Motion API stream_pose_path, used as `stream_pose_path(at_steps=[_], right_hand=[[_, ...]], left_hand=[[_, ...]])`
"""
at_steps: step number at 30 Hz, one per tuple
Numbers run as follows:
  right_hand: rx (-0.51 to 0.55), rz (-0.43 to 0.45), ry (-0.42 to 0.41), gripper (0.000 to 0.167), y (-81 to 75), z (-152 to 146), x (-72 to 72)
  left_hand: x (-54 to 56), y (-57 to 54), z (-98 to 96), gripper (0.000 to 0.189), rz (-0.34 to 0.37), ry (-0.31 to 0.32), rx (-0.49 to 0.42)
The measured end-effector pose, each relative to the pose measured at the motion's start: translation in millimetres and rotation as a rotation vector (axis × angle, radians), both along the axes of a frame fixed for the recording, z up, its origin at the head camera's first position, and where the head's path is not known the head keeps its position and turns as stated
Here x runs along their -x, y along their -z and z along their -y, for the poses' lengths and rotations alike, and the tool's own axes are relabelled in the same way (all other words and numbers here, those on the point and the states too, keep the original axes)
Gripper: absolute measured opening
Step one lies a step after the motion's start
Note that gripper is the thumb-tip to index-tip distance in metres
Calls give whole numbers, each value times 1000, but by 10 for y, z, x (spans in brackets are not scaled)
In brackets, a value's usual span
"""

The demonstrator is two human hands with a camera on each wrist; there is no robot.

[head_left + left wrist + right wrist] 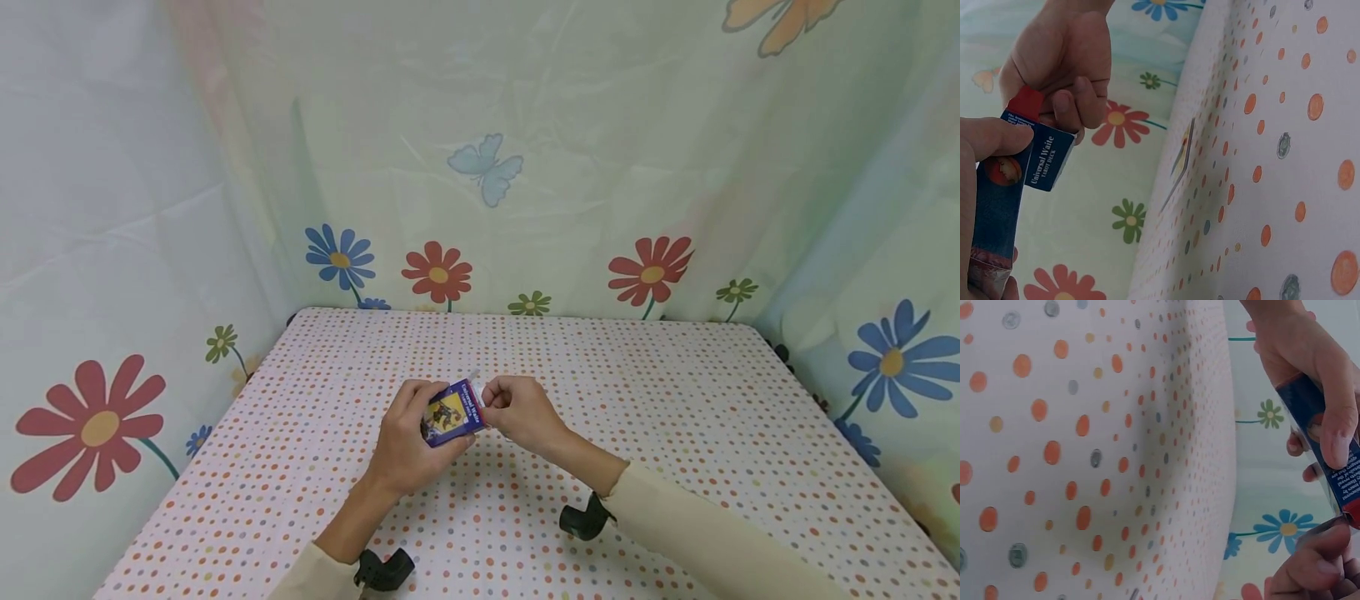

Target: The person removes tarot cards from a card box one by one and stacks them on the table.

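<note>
A small dark blue tarot card box [452, 412], with a yellow picture panel and "Universal Waite" lettering, is held tilted above the table. My left hand [411, 437] grips its sides, the thumb along the narrow side in the left wrist view. At the box's end, a lettered flap [1049, 157] stands out and a red side tab [1025, 104] shows. My right hand [525, 412] pinches at this end with curled fingers; its fingertips are partly hidden. How far the inside is exposed cannot be seen.
A flat, thin piece [1180, 159] with a dark edge and some yellow lies on the dotted table [637, 375], mostly hidden behind the box in the head view. Flower-printed curtains [570, 167] enclose the table's back and sides. Each wrist carries a black camera mount [587, 518].
</note>
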State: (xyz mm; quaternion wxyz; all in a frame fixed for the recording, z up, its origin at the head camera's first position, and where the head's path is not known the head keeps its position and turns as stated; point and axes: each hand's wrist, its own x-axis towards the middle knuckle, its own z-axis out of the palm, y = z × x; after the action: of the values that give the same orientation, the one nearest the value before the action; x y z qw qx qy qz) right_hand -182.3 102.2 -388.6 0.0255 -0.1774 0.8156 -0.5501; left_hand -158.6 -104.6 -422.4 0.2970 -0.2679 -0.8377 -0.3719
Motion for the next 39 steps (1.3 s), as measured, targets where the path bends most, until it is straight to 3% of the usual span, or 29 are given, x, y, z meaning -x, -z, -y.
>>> stream_pose_path(at_steps=[5,13,23,39], right_hand=[[95,81,-19,4,56,-11,-19],[161,44,-8,8,86,-20,-76],[253,88,89,11,136,4,-144],[409,116,126,15,182,-1,-195]], left_hand=[[-3,-1,-6,71,7,0,-5],[-5,-7,-2,73,18,-8,-2],[-18,-6,1,73,11,-2,-20],[3,-4,-15,71,-21,9,-24]])
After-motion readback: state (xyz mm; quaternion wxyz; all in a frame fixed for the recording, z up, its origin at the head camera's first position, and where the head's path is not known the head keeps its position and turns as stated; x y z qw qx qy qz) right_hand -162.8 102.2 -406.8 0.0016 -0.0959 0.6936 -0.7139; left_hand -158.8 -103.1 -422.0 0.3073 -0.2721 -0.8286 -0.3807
